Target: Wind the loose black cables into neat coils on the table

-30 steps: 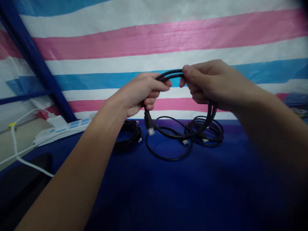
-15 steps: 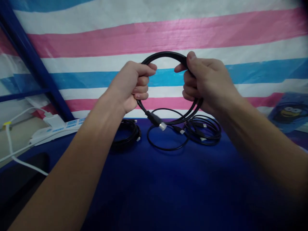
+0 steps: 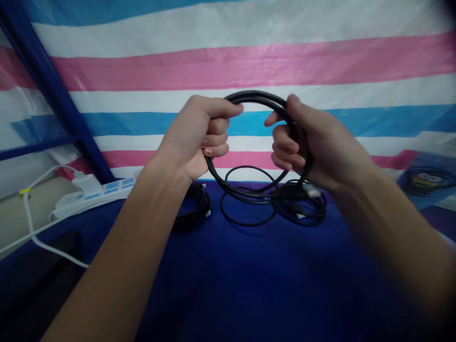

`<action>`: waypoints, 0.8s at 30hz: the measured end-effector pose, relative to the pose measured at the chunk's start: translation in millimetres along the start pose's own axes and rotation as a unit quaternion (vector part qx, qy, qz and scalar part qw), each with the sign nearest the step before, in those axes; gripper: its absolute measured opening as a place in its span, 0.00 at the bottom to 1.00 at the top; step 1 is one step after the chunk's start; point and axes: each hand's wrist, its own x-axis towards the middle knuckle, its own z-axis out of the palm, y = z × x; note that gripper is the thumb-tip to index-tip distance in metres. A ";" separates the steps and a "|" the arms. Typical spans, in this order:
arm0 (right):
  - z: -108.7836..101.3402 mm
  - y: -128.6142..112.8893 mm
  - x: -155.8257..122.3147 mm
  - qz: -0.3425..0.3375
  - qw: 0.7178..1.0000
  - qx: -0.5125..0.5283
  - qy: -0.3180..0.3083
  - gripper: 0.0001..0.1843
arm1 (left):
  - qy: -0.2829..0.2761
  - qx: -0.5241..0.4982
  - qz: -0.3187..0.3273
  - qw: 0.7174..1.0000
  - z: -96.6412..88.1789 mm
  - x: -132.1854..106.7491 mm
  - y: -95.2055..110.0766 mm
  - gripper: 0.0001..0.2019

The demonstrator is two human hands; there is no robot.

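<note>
Item: one black cable (image 3: 254,96), gathered in loops; location, raised between our two hands above the blue tabletop (image 3: 228,280). Left hand (image 3: 203,130): closed round the left side of the loops. Right hand (image 3: 317,140): fingers curled, gripping the right side. Plug (image 3: 313,191): blurred, just below the right hand; we judged it part of the held cable. Below, on the table: left coil (image 3: 195,213), thin loop (image 3: 245,225), right coil (image 3: 322,209), the last partly hidden.

Handling note, our judgement: the loops wanted equal size, laid side by side, uncrossed. We did best with a light grip, letting each strand settle without kinks, the plug free of the rings and the bundle clear of the right coil, where snagging threatened.
</note>
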 end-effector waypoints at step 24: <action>-25.9 -20.6 -3.0 0.268 0.962 -0.045 0.019 0.20 | -0.034 0.007 -0.165 0.986 -4.8 19.0 -13.3 0.08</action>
